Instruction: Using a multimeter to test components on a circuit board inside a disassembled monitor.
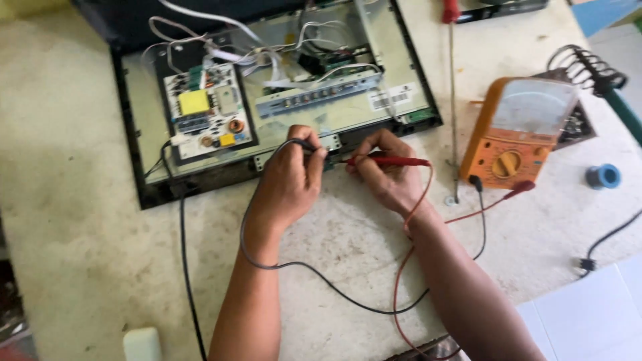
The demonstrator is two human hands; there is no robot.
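You have two bare hands, left hand point(287, 184) and right hand point(388, 174); two probes, one black thin probe point(307, 147), one red thin probe point(388, 161); one orange analogue multimeter point(518, 130); one opened flat-screen chassis point(281, 100); one blue tape roll point(604, 176).

I see soft, even daylight, brightest at the right, where the meter point(518, 130) face washes out pale. Shadows under my hands are faint. The whole picture is slightly soft, blurrier toward the edges and corners.

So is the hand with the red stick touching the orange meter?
Apart. The head view shows the right hand holding the red probe by the opened screen's edge, with bare table between it and the orange meter; only wires join them.
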